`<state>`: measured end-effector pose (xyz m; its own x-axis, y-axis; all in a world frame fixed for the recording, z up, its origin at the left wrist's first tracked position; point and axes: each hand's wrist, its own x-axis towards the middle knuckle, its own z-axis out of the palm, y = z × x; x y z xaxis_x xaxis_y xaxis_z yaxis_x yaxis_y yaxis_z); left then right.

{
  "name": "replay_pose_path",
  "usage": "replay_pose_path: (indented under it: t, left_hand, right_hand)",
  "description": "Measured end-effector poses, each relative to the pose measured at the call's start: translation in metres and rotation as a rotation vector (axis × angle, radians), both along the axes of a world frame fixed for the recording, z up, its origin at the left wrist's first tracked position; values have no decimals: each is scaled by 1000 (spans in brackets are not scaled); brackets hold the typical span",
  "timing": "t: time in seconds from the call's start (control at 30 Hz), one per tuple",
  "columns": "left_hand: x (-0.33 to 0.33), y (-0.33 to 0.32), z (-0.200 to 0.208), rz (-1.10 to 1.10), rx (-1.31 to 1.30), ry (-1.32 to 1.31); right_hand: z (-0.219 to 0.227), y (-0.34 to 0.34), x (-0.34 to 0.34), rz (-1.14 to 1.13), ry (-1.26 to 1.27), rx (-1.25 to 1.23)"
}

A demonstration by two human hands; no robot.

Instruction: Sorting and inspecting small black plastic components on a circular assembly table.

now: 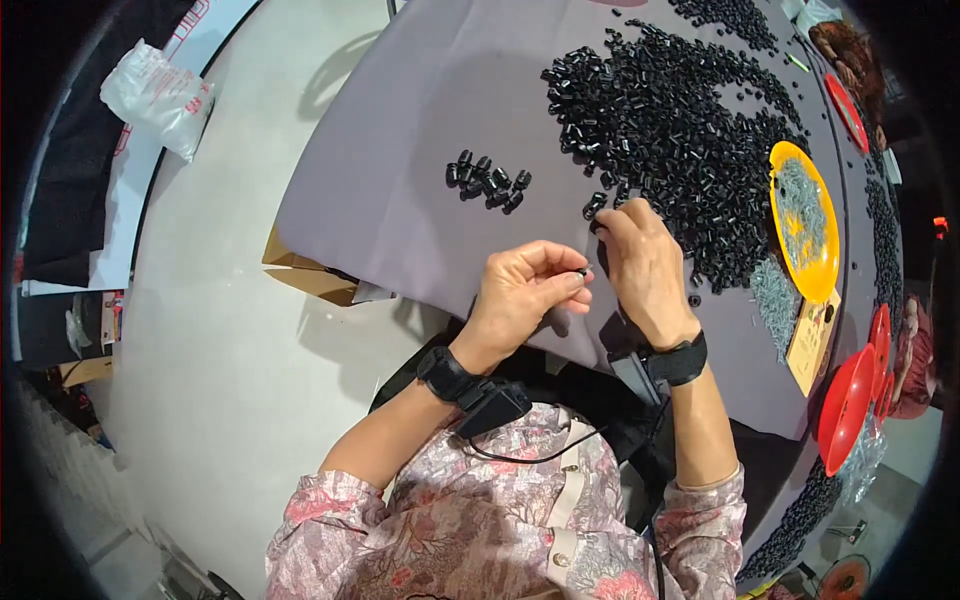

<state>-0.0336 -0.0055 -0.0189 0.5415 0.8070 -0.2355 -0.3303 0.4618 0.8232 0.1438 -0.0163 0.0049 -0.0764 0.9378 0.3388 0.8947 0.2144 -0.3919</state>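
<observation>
My left hand [522, 298] is closed in a pinch over the table's near edge. Between its thumb and fingertips sits a small dark piece [583, 271], mostly covered by the fingers. Just to the right, my right hand [650, 275] reaches the near-left border of a big heap of small black plastic parts [660, 120]. Its thumb and forefinger are closed on one black part [597, 226]. Farther left on the grey tablecloth [380, 170] lies a small separate group of black parts [488, 182].
A yellow plate [830, 262] of thin clear pieces stands to the right, beside a loose pile of similar clear pieces [773, 305] and a cardboard piece [812, 345]. Red plates [848, 405] lie beyond. A white plastic bag [155, 98] is at far left. Other people sit at right.
</observation>
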Motion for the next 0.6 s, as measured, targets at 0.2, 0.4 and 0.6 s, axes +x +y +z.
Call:
replay_pose_path:
  t: [0.2, 0.4, 0.6]
  left_hand:
    - [1, 2, -1, 30, 21, 17]
    - [1, 5, -3, 7, 61, 42]
    - [9, 6, 3, -3, 32, 71]
  right_hand:
    - [-1, 4, -2, 61, -39, 1]
    - [3, 0, 2, 72, 210, 2]
    - [18, -29, 3, -65, 845, -293]
